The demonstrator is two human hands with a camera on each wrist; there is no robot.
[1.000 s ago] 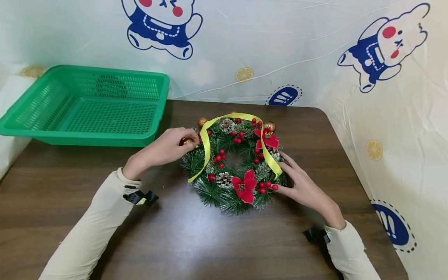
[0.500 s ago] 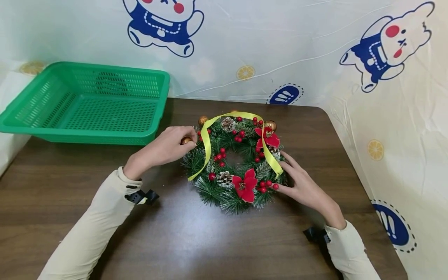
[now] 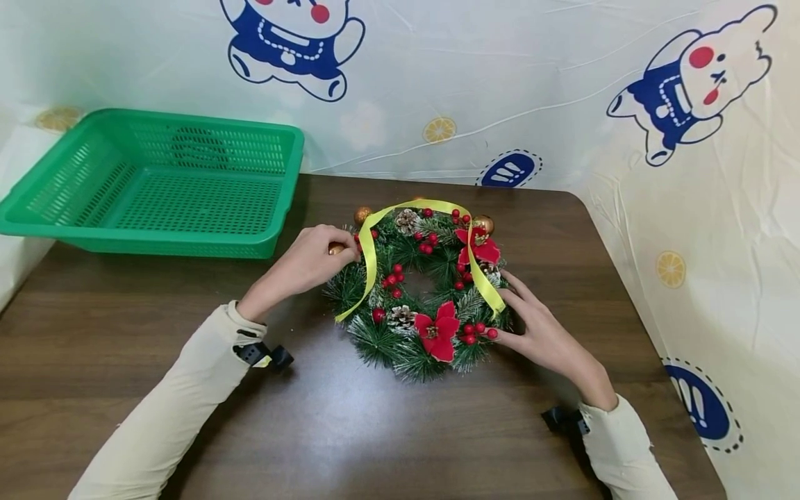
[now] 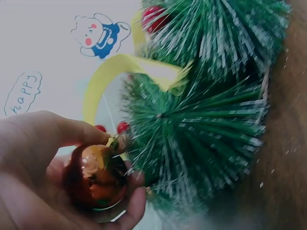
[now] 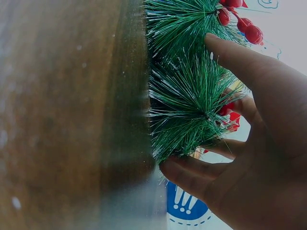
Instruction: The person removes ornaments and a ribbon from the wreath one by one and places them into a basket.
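A green Christmas wreath (image 3: 375,344) lies on the table, dressed with red berries, pinecones and red poinsettias (image 3: 437,333). Over its top runs a yellow ribbon (image 3: 370,264), its two ends hanging down on either side. At the wreath's upper left, my left hand (image 3: 301,258) holds a shiny gold bauble (image 4: 96,177), the thumb and a finger pinching near its cap beside the greenery. Whether the bauble is fastened there is hidden. My right hand (image 3: 542,335) grips the wreath's right side, thumb near the lower berries and fingers spread around the outer needles (image 5: 192,96).
A green plastic basket (image 3: 287,201) stands at the back left. Other gold baubles (image 3: 483,223) sit along the wreath's far edge. Behind the brown table (image 3: 325,437) hangs a pale sheet (image 3: 400,69) with cartoon prints.
My left hand has shifted slightly right, closer to the wreath, and now covers more of the bauble. The right hand and the wreath have stayed in place.
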